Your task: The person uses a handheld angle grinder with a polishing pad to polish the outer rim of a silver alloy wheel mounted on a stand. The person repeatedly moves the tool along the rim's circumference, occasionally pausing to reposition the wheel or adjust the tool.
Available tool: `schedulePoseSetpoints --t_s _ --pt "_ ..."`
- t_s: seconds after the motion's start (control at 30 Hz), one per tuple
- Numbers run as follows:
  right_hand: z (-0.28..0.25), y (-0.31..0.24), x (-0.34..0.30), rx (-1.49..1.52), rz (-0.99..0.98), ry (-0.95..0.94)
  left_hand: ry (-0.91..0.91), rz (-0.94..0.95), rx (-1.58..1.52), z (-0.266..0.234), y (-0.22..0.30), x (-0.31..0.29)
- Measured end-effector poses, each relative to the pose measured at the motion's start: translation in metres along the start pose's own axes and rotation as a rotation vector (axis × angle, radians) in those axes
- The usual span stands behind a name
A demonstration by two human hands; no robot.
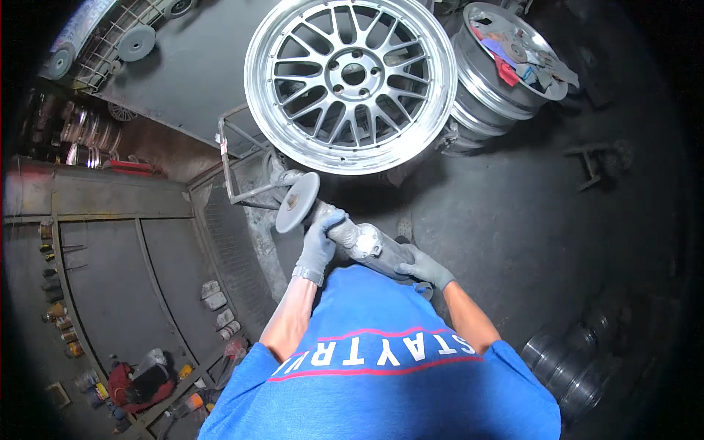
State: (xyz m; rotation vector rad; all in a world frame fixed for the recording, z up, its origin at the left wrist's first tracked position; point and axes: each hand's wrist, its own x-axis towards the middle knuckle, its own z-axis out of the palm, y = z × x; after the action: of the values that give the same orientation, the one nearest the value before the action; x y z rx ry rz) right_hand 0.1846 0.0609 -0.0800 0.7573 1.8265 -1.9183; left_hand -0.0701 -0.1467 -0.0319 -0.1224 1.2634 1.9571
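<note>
Both my gloved hands hold a dusty grey angle grinder point(350, 236) in front of my blue shirt. My left hand point(320, 246) is wrapped round its front part, just behind the round grey disc point(298, 203). Farther back, my right hand point(427, 267) grips the rear of the body. The disc faces up and to the left, apart from the wheel. Just beyond the grinder, a multi-spoke silver car wheel rim point(353, 73) with a bright polished lip faces me. Whatever supports it underneath is mostly hidden.
Another rim point(488, 92) stands at the right, with rags and discs point(517, 53) on top. A metal frame point(233, 165) juts out left of the wheel. Dark rims point(561, 370) lie at the lower right. Cans and bottles point(64, 323) line the left wall.
</note>
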Motion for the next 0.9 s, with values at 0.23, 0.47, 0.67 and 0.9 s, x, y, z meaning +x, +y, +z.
schedulePoseSetpoints --t_s 0.23,0.47,0.67,0.9 --pt "-0.042 -0.018 -0.070 0.214 0.075 0.057 0.122 -0.221 -0.167 0.077 -0.028 0.052" --pt "-0.129 -0.025 -0.126 0.188 0.048 0.161 0.120 -0.275 -0.188 0.184 -0.066 0.100" --pt "-0.180 -0.035 -0.133 0.260 0.020 0.195 0.064 -0.277 -0.245 0.242 -0.070 0.125" --pt "-0.178 -0.049 -0.133 0.256 0.049 0.271 0.038 -0.249 -0.235 0.242 -0.084 0.138"
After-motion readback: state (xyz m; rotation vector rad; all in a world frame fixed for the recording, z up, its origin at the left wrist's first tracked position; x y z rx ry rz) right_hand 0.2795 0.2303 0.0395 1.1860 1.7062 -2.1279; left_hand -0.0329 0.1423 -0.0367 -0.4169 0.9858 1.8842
